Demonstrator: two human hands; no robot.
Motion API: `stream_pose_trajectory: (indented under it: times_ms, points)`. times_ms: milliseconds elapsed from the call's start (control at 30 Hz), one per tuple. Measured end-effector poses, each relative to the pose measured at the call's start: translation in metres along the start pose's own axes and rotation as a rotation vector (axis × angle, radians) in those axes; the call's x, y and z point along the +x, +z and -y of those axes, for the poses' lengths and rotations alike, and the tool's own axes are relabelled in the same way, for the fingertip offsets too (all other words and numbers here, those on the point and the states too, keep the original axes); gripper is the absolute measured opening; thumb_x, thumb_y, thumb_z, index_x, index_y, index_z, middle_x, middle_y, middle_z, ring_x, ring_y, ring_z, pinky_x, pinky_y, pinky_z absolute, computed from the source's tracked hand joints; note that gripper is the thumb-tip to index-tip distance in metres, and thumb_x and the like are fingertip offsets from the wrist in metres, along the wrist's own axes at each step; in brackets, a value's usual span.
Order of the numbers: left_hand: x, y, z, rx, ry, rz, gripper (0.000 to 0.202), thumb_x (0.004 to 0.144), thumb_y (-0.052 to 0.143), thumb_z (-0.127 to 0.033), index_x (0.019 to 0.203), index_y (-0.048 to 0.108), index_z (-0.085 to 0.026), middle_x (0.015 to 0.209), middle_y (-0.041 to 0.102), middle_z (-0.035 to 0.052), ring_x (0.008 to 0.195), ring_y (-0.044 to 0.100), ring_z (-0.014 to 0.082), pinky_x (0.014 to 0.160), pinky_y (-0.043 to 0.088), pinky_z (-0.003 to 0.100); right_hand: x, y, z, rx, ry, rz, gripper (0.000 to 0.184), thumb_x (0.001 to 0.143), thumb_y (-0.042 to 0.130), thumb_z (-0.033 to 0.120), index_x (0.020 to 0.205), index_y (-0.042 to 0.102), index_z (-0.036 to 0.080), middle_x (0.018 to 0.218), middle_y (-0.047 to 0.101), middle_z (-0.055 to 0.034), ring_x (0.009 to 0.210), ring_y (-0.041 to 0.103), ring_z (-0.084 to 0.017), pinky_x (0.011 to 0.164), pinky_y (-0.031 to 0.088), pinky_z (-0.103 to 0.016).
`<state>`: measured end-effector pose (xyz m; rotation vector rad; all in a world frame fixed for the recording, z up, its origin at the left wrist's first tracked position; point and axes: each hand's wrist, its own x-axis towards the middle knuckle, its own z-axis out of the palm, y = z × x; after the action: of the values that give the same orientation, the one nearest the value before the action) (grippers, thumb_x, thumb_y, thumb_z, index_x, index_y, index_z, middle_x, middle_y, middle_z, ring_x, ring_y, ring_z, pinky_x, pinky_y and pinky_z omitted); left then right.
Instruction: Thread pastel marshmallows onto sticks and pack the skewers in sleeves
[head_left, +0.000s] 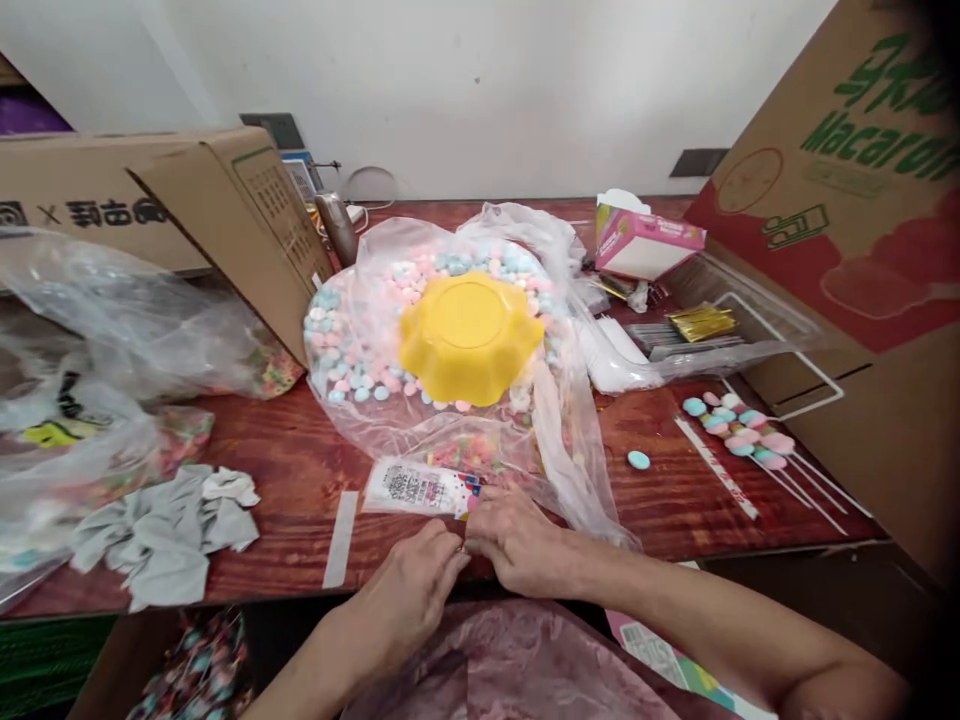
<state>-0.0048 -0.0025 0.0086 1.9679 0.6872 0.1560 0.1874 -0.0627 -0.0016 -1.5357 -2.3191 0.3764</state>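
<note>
Both hands meet at the front edge of the table. My right hand [514, 535] has its fingers curled over the right end of a flat printed plastic bag [412, 488], whose covered end is hidden. Close beside it, my left hand [416, 575] has its fingers drawn together; what they pinch, if anything, is hidden. Behind the hands spreads a large clear plastic bag [352, 425] of pink, blue and white round candies [360, 380]. A yellow wavy-edged bowl [471, 335] lies upside down on top of them.
Candy skewers [750, 435] lie at right, near one loose blue candy [638, 460]. A clear tray [780, 325] holds gold ties [701, 322]. Cardboard boxes [270, 240] flank the table. A crumpled grey cloth [165, 540] and white strip [342, 538] lie left.
</note>
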Motion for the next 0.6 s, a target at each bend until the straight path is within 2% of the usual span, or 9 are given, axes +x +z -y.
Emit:
stream_pose_trajectory:
  times_ms: [67, 167, 233, 300, 333, 400, 467, 533, 600]
  points:
    - [0.003, 0.005, 0.000, 0.061, 0.046, -0.079, 0.034, 0.098, 0.040, -0.037, 0.078, 0.061, -0.018, 0.082, 0.058, 0.0048, 0.075, 0.049, 0.0164, 0.075, 0.043, 0.029, -0.004, 0.002, 0.002, 0.010, 0.049, -0.049, 0.021, 0.088, 0.051, 0.014, 0.069, 0.061, 0.018, 0.070, 0.064, -0.0009, 0.075, 0.055, -0.017, 0.072, 0.039, -0.035]
    - [0.008, 0.008, 0.003, -0.244, -0.029, -0.056, 0.037, 0.095, 0.046, -0.044, 0.070, 0.054, -0.018, 0.069, 0.053, 0.0012, 0.064, 0.047, 0.0135, 0.066, 0.042, 0.026, -0.013, -0.010, 0.007, -0.122, -0.041, -0.264, 0.021, 0.092, 0.051, 0.019, 0.102, 0.068, 0.022, 0.106, 0.071, -0.0069, 0.102, 0.058, -0.026, 0.084, 0.042, -0.046]
    - [0.010, 0.008, 0.004, -0.566, -0.164, 0.085, 0.040, 0.090, 0.052, -0.052, 0.069, 0.051, -0.019, 0.060, 0.048, -0.0026, 0.052, 0.042, 0.0106, 0.054, 0.039, 0.024, -0.022, -0.020, 0.009, -0.175, -0.140, -0.313, 0.028, 0.096, 0.048, 0.020, 0.118, 0.065, 0.025, 0.116, 0.070, -0.0054, 0.109, 0.057, -0.027, 0.090, 0.042, -0.050]
    - [0.011, 0.006, 0.002, -0.771, -0.294, 0.293, 0.042, 0.084, 0.058, -0.057, 0.069, 0.050, -0.019, 0.055, 0.045, -0.0049, 0.042, 0.036, 0.0084, 0.044, 0.032, 0.022, -0.030, -0.026, 0.008, -0.167, -0.236, -0.282, 0.028, 0.097, 0.044, 0.017, 0.113, 0.066, 0.025, 0.094, 0.072, -0.0016, 0.097, 0.061, -0.023, 0.090, 0.045, -0.049]
    - [0.011, 0.006, 0.000, -0.789, -0.330, 0.387, 0.043, 0.083, 0.059, -0.058, 0.068, 0.050, -0.019, 0.053, 0.044, -0.0054, 0.040, 0.034, 0.0080, 0.042, 0.030, 0.022, -0.035, -0.026, 0.007, -0.148, -0.277, -0.257, 0.029, 0.097, 0.042, 0.015, 0.105, 0.068, 0.024, 0.081, 0.069, -0.0004, 0.090, 0.061, -0.021, 0.087, 0.046, -0.048]
    - [0.010, 0.006, -0.007, -0.647, -0.307, 0.459, 0.042, 0.085, 0.059, -0.056, 0.067, 0.051, -0.018, 0.056, 0.046, -0.0042, 0.045, 0.038, 0.0087, 0.046, 0.032, 0.022, -0.042, -0.021, 0.005, -0.108, -0.294, -0.218, 0.030, 0.095, 0.040, 0.012, 0.088, 0.068, 0.022, 0.067, 0.062, -0.0005, 0.079, 0.060, -0.020, 0.081, 0.048, -0.046]
    - [0.009, 0.008, -0.013, -0.363, -0.182, 0.363, 0.035, 0.091, 0.055, -0.048, 0.076, 0.060, -0.017, 0.068, 0.056, -0.0005, 0.062, 0.049, 0.0114, 0.060, 0.039, 0.023, -0.047, -0.011, 0.006, -0.063, -0.204, -0.218, 0.029, 0.093, 0.043, 0.011, 0.076, 0.064, 0.022, 0.065, 0.061, -0.0019, 0.073, 0.058, -0.020, 0.075, 0.047, -0.044]
    - [0.007, 0.015, -0.018, -0.070, -0.042, 0.221, 0.028, 0.096, 0.049, -0.037, 0.086, 0.066, -0.018, 0.082, 0.061, 0.0022, 0.076, 0.053, 0.0139, 0.072, 0.041, 0.025, -0.051, -0.003, 0.009, 0.019, -0.058, -0.242, 0.027, 0.094, 0.046, 0.014, 0.074, 0.063, 0.022, 0.066, 0.063, -0.0026, 0.070, 0.057, -0.020, 0.070, 0.046, -0.041]
    - [0.005, 0.022, -0.018, 0.128, 0.055, 0.117, 0.030, 0.098, 0.043, -0.029, 0.086, 0.067, -0.017, 0.083, 0.061, 0.0039, 0.076, 0.051, 0.0146, 0.073, 0.039, 0.027, -0.053, 0.001, 0.009, 0.134, 0.031, -0.274, 0.028, 0.096, 0.047, 0.019, 0.074, 0.064, 0.023, 0.066, 0.064, -0.0017, 0.069, 0.058, -0.019, 0.067, 0.046, -0.037]
